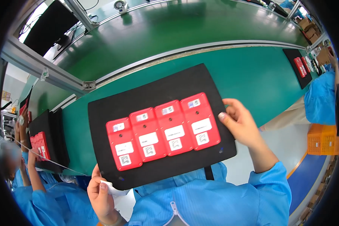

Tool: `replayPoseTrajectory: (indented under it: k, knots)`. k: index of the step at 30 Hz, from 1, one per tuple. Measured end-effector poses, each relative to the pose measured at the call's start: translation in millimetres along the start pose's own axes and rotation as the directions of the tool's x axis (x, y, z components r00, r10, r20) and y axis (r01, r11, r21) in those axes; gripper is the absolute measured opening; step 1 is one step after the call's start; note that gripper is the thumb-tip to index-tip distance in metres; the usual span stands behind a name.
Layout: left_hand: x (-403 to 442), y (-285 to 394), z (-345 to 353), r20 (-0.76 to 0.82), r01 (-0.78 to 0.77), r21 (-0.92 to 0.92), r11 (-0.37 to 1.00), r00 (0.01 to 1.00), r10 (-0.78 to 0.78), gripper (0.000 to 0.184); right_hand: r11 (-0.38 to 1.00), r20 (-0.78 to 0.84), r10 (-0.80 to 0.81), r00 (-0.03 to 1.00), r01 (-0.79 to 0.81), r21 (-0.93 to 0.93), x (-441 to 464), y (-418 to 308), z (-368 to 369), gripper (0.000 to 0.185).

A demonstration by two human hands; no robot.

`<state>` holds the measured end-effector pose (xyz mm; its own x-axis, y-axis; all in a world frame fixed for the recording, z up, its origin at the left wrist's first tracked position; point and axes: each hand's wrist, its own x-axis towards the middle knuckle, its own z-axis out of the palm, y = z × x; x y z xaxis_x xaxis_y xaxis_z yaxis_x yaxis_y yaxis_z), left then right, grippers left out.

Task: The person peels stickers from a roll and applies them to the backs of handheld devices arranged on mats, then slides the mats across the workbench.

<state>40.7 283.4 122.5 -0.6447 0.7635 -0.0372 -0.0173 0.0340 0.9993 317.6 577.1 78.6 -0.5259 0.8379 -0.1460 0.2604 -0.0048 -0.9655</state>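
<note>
A black rectangular foam mat [147, 97] is held up in front of me, tilted, over the near edge of the green bench. Several flat red devices [154, 139] lie side by side on it, each with white labels, a square code and a small dark hole. My right hand [242, 122] grips the mat's right edge, thumb on top and fingers beneath. At the lower left corner my left hand [101, 196] closes on the mat, its fingers partly hidden. A small white piece [116, 190], paper or cloth, sticks out by my left thumb.
The green bench top [245, 71] runs behind the mat to a metal rail. Co-workers in blue sit at left and right, with more red devices [40, 146] on black mats. A monitor [47, 26] stands back left; an orange crate [322, 140] is at right.
</note>
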Motion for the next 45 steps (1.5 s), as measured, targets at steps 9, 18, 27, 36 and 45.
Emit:
replayPoseTrajectory:
  k: [9,18,27,36,45]
  knots:
    - [76.2,-7.0,160.9,0.665,0.268,-0.129,0.955,0.737,-0.117,0.011,0.868,-0.311,-0.252,0.917,0.072,-0.491,30.3,20.9,-212.1,0.022]
    - [63.2,0.9,160.5,0.669,-0.19,-0.081,0.978,0.717,0.194,0.011,0.483,-0.343,-0.571,0.746,-0.032,-0.875,39.2,48.4,-255.5,0.026]
    - [13.0,27.9,66.2,0.24,-0.254,0.153,0.955,0.947,0.213,0.021,0.887,0.593,-0.43,0.681,0.442,0.137,-24.5,-84.2,97.3,0.029]
    - [-0.1,13.6,34.8,-0.017,-0.17,-0.023,0.985,0.985,0.169,0.025,0.957,0.553,-0.283,0.783,0.193,0.217,-39.2,-87.9,169.1,0.014]
    - [21.6,-7.5,3.3,0.155,-0.202,0.173,0.964,0.972,0.176,0.01,0.858,0.633,-0.395,0.666,0.514,-0.006,-9.1,-112.5,182.2,0.019]
